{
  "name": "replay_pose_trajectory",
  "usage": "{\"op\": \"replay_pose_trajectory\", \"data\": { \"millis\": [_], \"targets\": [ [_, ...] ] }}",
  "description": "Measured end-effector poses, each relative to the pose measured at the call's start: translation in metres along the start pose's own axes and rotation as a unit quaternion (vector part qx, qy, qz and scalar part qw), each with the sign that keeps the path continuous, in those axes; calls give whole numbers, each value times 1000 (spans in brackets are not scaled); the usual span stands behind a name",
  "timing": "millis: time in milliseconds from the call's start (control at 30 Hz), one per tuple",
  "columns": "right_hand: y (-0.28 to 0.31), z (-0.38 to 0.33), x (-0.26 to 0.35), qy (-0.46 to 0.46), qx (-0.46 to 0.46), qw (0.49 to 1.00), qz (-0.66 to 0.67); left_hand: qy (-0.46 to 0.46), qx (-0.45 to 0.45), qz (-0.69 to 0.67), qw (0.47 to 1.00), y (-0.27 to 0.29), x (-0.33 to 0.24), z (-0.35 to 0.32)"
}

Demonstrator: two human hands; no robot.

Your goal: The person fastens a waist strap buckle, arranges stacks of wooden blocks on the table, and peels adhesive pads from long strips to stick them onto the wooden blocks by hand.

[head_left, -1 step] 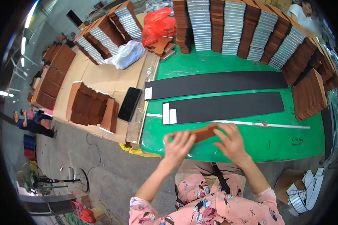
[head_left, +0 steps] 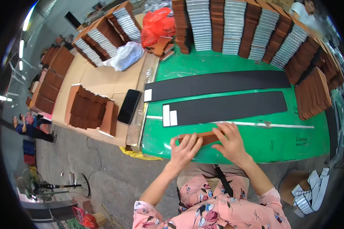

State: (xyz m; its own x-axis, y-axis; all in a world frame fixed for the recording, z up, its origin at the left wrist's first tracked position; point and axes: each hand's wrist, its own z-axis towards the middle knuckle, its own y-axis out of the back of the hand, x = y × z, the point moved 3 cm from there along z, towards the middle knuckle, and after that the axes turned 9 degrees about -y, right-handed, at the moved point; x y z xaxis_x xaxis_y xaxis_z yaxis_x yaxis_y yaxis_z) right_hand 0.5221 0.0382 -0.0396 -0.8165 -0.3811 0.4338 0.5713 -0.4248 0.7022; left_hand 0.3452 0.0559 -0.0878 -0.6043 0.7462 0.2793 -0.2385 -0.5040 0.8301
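A narrow reddish-brown strip (head_left: 208, 137) is held low over the near part of the green work surface. My left hand (head_left: 185, 152) is closed on its left part, the fingers curled over it, and the strip's left end shows past them. At its other end is my right hand (head_left: 231, 144), fingertips pressed on the strip and thumb bent below. Just beyond lie two flat black strips, a shorter one (head_left: 233, 108) and a longer one (head_left: 221, 84). Small white pieces (head_left: 166, 115) rest at the shorter one's left end.
Tall stacks of brown and silvery-edged pieces (head_left: 233, 26) line the far edge. A brown stack (head_left: 313, 94) stands at right. On the cardboard-covered left side are a phone (head_left: 129, 106), a brown pile (head_left: 86, 108) and a white plastic bag (head_left: 126, 56). Other people are in the background.
The brown strip has shifted slightly left and lies more level. My left fingers now sit farther in along it, showing its left end. The view has shifted a little.
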Motion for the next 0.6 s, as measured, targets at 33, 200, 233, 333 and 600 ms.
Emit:
{"op": "replay_pose_trajectory", "data": {
  "millis": [33, 200, 233, 333, 600],
  "targets": [
    [-1, 4, 0, -6, 0, 1000, -10, -5, -6, -9, 1000, -1, -4, 3],
    [-20, -17, -27, -48, 97, 993, 40, 3, -49, -84, 995, -4, -12, 5],
    [-22, -19, -30, -70, 106, 991, 42, 65, -76, -147, 984, -4, -8, 2],
    [-19, -16, -26, -60, 101, 993, 25, 296, -67, -323, 896, -17, 7, -21],
    [-59, 77, -11, -1, 154, 982, 110, 285, -123, -445, 840, -26, 12, -30]
  ]
}}
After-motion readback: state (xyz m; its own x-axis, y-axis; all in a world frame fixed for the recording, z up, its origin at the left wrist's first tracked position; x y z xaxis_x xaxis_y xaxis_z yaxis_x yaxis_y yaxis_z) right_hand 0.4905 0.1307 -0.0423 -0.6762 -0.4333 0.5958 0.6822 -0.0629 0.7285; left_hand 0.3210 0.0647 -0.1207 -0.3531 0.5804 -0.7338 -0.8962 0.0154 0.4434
